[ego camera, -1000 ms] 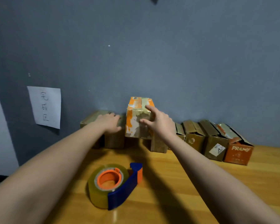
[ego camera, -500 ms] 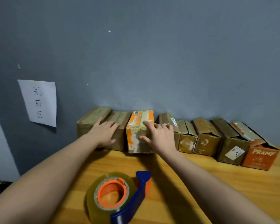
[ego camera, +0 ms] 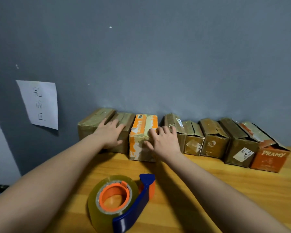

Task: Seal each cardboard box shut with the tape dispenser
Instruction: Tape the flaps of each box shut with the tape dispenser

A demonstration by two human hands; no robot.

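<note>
An orange-and-white taped cardboard box (ego camera: pixel 139 132) stands on the wooden table (ego camera: pixel 208 190) in a row against the wall. My right hand (ego camera: pixel 164 140) rests on its front right corner, fingers curled over the top edge and thumb on the front face. My left hand (ego camera: pixel 110 133) lies flat on the brown box (ego camera: pixel 123 117) just left of it. The tape dispenser (ego camera: pixel 119 200), blue frame, orange core and a clear roll, lies on the table in front, untouched.
Two taped brown boxes stand at the left end (ego camera: pixel 92 121). To the right stand several boxes with loose flaps (ego camera: pixel 213 142), ending in an orange PRAMY box (ego camera: pixel 270 158). A paper note (ego camera: pixel 39 104) hangs on the grey wall.
The orange box, held up above the row a second ago, has come down onto the table between the brown boxes. Both hands stayed with it and my left hand flattened on the neighbouring box.
</note>
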